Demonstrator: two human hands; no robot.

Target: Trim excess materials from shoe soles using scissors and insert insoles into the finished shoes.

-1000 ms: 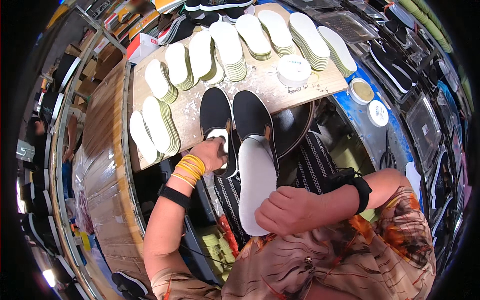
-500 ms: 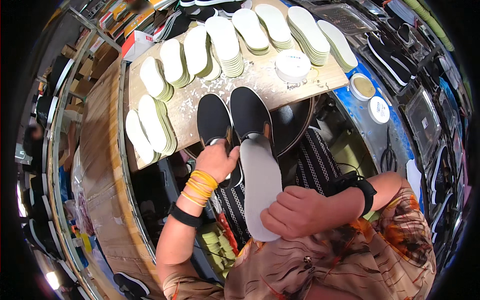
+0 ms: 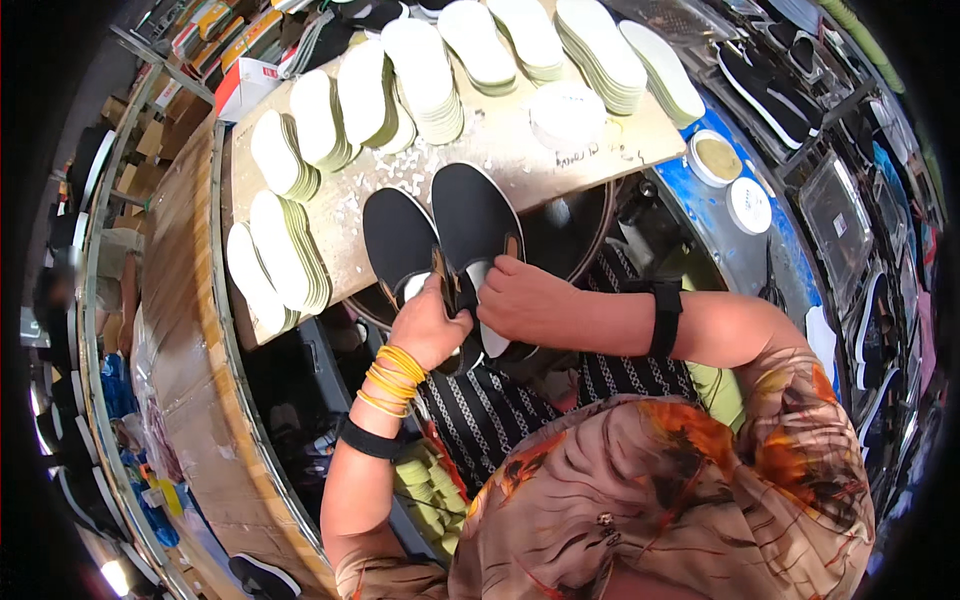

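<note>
Two black slip-on shoes stand side by side, toes pointing away from me: the left shoe (image 3: 398, 228) and the right shoe (image 3: 474, 212). My left hand (image 3: 428, 325) is closed around the collars near where the shoes meet, its fingers reaching into the left shoe's opening. A pale insole (image 3: 493, 342) lies mostly inside the right shoe, its heel end showing at the back. Over that opening my right hand (image 3: 525, 303) is closed, fingers curled at the insole and the shoe's side; its fingertips are partly hidden. A whitish lining shows inside the left shoe.
Beyond the shoes, a wooden board (image 3: 350, 262) carries several stacks of pale insoles (image 3: 420, 75), white scraps and a round white container (image 3: 567, 115). On the blue surface at right sit an open tub (image 3: 714, 158) and a white lid (image 3: 749, 205). Cardboard (image 3: 190, 330) lines the left.
My right hand has moved forward from the insole's heel end to the shoe opening, and the insole has slid deep into the right shoe. My left hand keeps its hold.
</note>
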